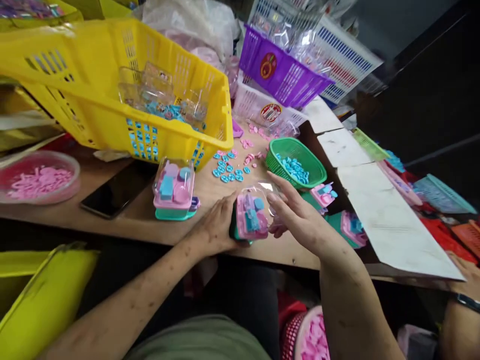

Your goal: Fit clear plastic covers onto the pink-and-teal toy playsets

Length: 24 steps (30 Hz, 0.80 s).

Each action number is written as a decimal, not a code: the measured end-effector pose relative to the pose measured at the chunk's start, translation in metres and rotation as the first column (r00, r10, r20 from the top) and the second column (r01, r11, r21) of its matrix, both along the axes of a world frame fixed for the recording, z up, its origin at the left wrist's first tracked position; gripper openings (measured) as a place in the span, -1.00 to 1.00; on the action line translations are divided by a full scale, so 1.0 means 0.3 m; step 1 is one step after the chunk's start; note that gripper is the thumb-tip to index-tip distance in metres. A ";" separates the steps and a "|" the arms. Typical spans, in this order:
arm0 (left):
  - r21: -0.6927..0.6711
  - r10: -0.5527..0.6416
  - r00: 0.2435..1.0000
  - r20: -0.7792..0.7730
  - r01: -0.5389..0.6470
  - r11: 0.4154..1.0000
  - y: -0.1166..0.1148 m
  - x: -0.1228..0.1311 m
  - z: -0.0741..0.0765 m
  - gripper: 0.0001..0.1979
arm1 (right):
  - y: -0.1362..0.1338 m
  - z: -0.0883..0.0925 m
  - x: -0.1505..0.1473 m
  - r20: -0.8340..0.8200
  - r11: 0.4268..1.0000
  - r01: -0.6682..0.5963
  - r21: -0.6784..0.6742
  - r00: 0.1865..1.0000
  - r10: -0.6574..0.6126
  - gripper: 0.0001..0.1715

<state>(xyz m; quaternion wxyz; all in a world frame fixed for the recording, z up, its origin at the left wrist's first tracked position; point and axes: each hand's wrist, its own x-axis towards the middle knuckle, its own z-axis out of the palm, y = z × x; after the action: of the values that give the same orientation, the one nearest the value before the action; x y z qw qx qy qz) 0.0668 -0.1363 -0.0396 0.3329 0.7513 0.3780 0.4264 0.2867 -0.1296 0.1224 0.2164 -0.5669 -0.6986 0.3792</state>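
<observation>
Forearms [150, 285] converge, left hand [217, 225] gripping the toy case [252, 222], right hand [300, 217] loosely holding its clear lid [267, 188].

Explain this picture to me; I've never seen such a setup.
There is no machine: these are a person's two bare hands, seen by a camera worn on their head, looking forward and down. The left hand holds a small pink-and-green toy box by its side, while the right hand is at the clear cover. On the table are a similar box, a dark phone, loose blue pieces, a green basket with more blue pieces and a large yellow crate. Another person's hand shows at the right edge.
</observation>
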 end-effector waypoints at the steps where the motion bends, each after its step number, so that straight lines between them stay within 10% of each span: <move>1: 0.005 -0.002 1.000 0.001 0.002 1.000 0.004 0.001 -0.003 0.38 | -0.011 -0.006 -0.015 0.104 0.995 -0.051 0.082 0.994 0.042 -0.14; 7: 0.029 0.014 1.000 0.026 -0.015 0.999 0.016 0.009 -0.010 0.29 | -0.012 -0.033 -0.079 0.434 0.886 -0.252 0.389 0.898 0.065 -0.45; 24: 0.048 -0.010 0.999 0.052 0.007 0.999 0.008 0.019 -0.004 0.37 | -0.042 -0.069 -0.122 0.153 0.807 -0.131 0.576 0.987 0.050 -0.57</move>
<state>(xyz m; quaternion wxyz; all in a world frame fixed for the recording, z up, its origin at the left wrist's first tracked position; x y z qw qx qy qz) 0.0724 -0.1339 -0.0410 0.3264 0.7492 0.3558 0.4533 0.2500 -0.1423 0.1018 0.3156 -0.4626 -0.8200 0.1186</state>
